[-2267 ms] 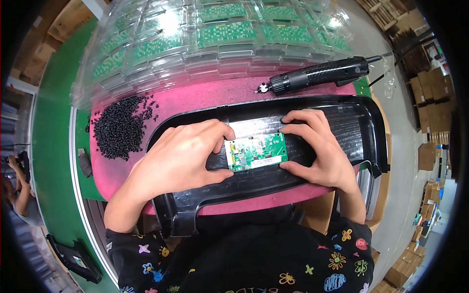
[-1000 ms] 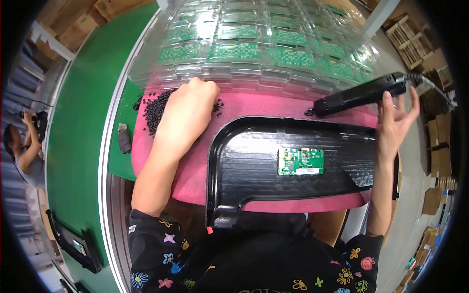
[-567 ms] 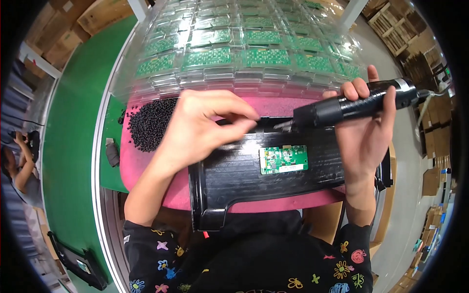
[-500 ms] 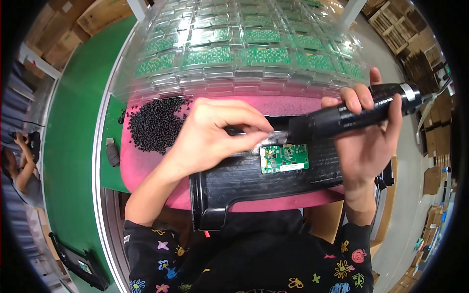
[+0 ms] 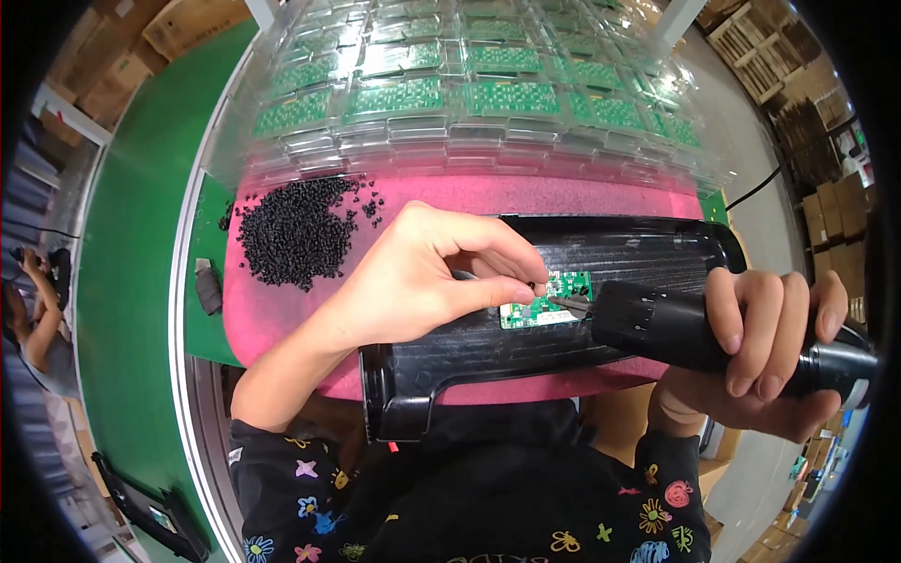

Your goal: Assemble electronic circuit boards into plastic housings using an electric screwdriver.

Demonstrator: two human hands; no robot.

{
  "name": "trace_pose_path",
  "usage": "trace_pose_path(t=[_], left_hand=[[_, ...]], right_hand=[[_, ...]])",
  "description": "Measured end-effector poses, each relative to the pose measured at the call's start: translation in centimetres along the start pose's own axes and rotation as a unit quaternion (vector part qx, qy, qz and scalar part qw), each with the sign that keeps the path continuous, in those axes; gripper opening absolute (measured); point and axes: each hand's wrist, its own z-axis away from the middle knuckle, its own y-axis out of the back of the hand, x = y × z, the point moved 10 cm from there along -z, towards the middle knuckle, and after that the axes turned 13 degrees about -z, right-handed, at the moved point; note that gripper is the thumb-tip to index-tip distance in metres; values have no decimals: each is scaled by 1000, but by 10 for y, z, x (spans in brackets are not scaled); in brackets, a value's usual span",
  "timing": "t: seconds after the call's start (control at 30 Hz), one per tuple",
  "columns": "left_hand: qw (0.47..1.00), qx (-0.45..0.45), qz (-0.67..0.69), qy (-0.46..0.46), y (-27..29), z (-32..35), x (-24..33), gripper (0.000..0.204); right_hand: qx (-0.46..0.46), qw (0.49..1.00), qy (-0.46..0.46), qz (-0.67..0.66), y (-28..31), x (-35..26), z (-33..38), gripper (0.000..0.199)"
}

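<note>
The green circuit board [image 5: 537, 313] is laid in the black panel [image 5: 441, 357], under the left fingers [image 5: 493, 295], which pinch a small dark piece [image 5: 532, 285], not yet released; whether any is fastened cannot be told. The right fingers [image 5: 765, 333] grasp a black driver [image 5: 648, 319]. Beyond the left fingers, clear trays [image 5: 469, 158] hold more green boards [image 5: 511, 97].

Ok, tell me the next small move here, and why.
Probably ease the black driver's tip to the small dark piece, if they aren't touching: the left hand pinches that piece above the green circuit board, and the right hand aims the driver toward it.
</note>
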Motion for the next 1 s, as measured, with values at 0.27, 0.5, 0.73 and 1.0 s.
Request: trace_pose_path(t=[0.27,0.5,0.73,1.0], left_hand=[[992,17,-94,-81,-1,0,16,14],[982,13,-157,-100,-6,1,18,14],[985,-6,-166,-47,-10,-2,6,15],[951,33,-303,-60,-4,0,4,16]], right_hand=[[-56,997,-33,32,-8,8,1,39],[-116,985,-93,86,-11,23,1,41],[-84,995,-32,50,-2,10,3,42],[2,953,-140,267,41,20,-2,38]])
